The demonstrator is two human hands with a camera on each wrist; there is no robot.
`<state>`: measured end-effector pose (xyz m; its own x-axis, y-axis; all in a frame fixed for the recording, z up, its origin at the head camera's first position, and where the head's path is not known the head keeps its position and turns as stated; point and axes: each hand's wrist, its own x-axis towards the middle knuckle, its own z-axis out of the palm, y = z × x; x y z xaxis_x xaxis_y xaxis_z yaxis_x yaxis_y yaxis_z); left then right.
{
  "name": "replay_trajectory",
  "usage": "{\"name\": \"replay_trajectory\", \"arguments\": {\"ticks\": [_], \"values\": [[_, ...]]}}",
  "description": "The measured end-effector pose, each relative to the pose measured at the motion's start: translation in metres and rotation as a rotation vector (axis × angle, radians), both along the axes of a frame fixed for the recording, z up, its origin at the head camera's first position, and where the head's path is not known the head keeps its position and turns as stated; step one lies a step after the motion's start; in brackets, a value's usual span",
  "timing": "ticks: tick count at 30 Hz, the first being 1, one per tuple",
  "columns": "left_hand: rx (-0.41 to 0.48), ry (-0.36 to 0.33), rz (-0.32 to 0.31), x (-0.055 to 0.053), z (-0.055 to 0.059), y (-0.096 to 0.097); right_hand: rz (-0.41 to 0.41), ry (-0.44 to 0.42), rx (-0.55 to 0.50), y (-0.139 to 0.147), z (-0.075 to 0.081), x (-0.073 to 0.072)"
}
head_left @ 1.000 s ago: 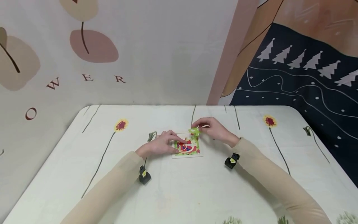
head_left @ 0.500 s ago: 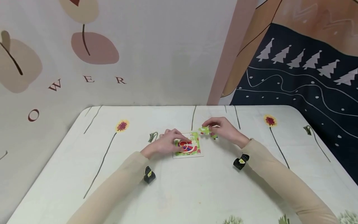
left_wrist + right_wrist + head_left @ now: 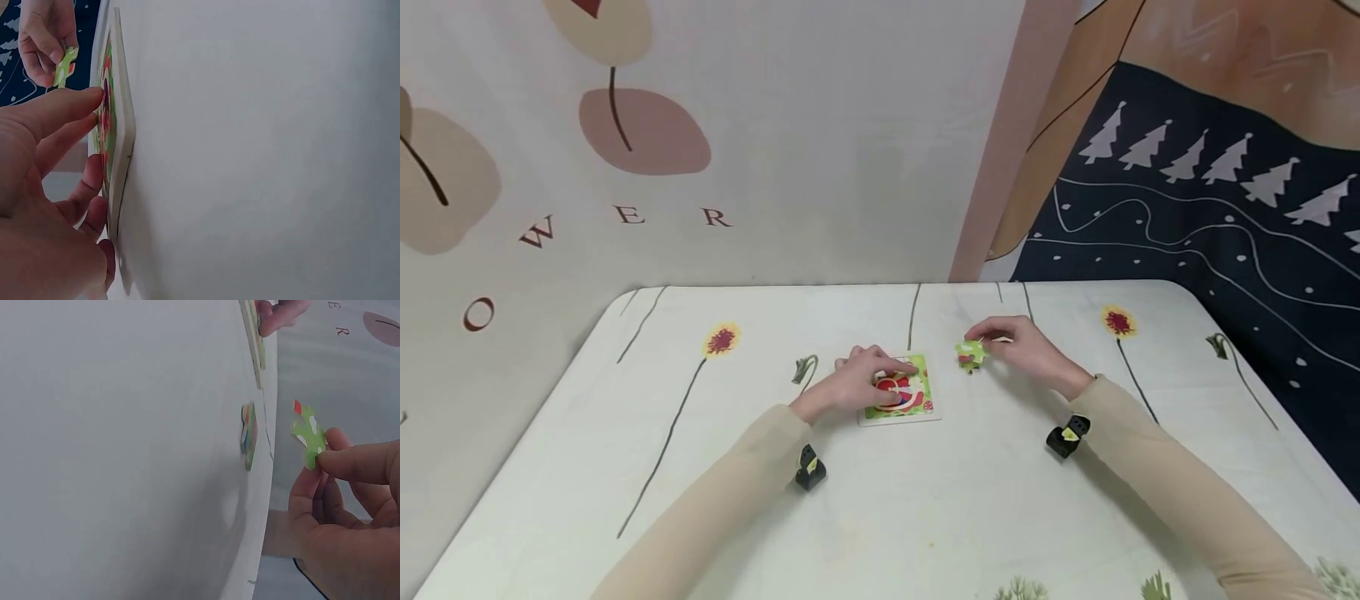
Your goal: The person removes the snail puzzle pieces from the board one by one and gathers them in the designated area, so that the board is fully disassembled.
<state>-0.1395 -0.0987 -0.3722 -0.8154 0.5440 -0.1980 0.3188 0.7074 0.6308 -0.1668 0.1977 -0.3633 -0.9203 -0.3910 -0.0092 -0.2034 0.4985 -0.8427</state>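
Head view: far on the tabletop [image 3: 880, 508], we rest the fingertips of our left hand [image 3: 853, 379] on a puzzle board [image 3: 914, 407] — apart to its right, our right hand [image 3: 1022, 346] pinches a green piece [image 3: 309, 437] near a second piece [image 3: 252, 437].

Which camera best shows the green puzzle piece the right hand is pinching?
The right wrist view: the green puzzle piece appears largest there, pinched by the right hand, with its white patches and red tip plain. The head view shows it tiny; the left wrist view, small and near the top left.
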Motion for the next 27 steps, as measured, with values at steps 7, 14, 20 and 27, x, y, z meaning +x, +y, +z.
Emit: {"name": "replay_trajectory", "arguments": {"ticks": [7, 14, 20, 27], "values": [[0.013, -0.012, 0.01, 0.001, -0.001, -0.002, -0.004, 0.02, 0.014, 0.009, -0.002, -0.001], [0.024, -0.026, -0.009, -0.002, -0.004, -0.004, -0.02, -0.006, 0.055, 0.019, -0.006, -0.002], [0.033, -0.035, -0.029, -0.003, -0.006, -0.006, -0.047, -0.054, 0.118, 0.023, -0.01, -0.003], [0.035, -0.046, -0.029, -0.003, -0.007, -0.007, -0.035, -0.064, 0.124, 0.028, -0.009, -0.003]]}}
